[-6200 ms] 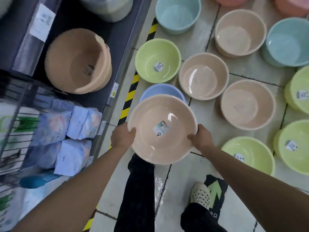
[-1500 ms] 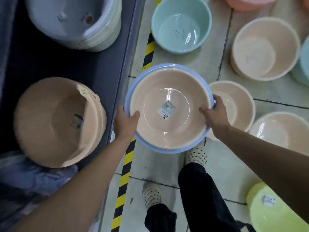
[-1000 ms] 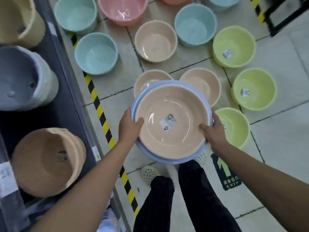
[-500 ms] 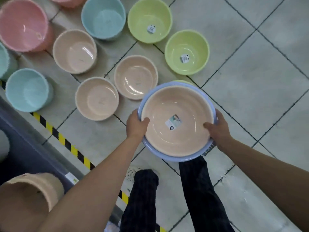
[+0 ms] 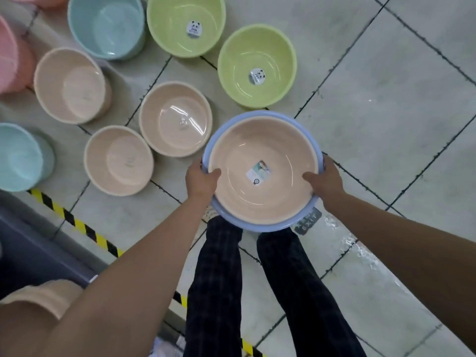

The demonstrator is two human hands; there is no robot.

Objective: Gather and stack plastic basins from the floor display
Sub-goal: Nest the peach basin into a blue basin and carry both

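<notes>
left hand (image 5: pixel 202 180) + right hand (image 5: pixel 325 179) | grip rims | peach basin (image 5: pixel 260 186) nested in blue basin (image 5: pixel 257 226)

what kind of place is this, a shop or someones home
Most likely a shop aisle. Many matching plastic basins sit out on the tiled floor, several with product stickers like the green basin; yellow-black hazard tape edges a shelf base, and an EXIT floor marker shows.

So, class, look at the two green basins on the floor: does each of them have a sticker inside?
Yes: one green basin and the other green basin each show a small panda sticker on the inner bottom.
</notes>
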